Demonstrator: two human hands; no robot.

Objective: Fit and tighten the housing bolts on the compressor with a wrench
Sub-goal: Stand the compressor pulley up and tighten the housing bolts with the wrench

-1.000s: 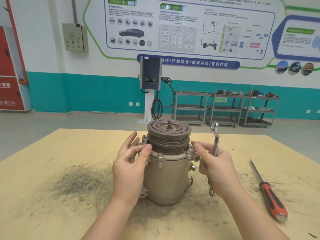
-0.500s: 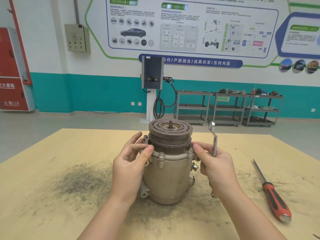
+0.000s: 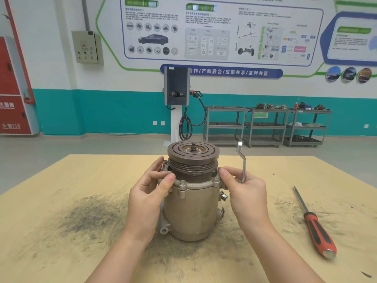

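We hold our left hand (image 3: pixel 150 194) against the upper left side of the compressor (image 3: pixel 192 203), thumb and forefinger pinched together at the flange rim; whether a bolt sits in that grip we cannot tell. Our right hand (image 3: pixel 245 193) is curled round the wrench (image 3: pixel 241 162), whose cranked shank rises upright out of the grip, while its thumb and forefinger reach left to touch the flange on the compressor's right side. The compressor stands upright on the worktop (image 3: pixel 61 201) between both grips, pulley (image 3: pixel 193 158) uppermost, with a bolt head (image 3: pixel 182 183) on the flange between our thumbs. Well right of the right grip lies a red-handled screwdriver (image 3: pixel 318 231). Dark grime stains the worktop left of the left wrist.
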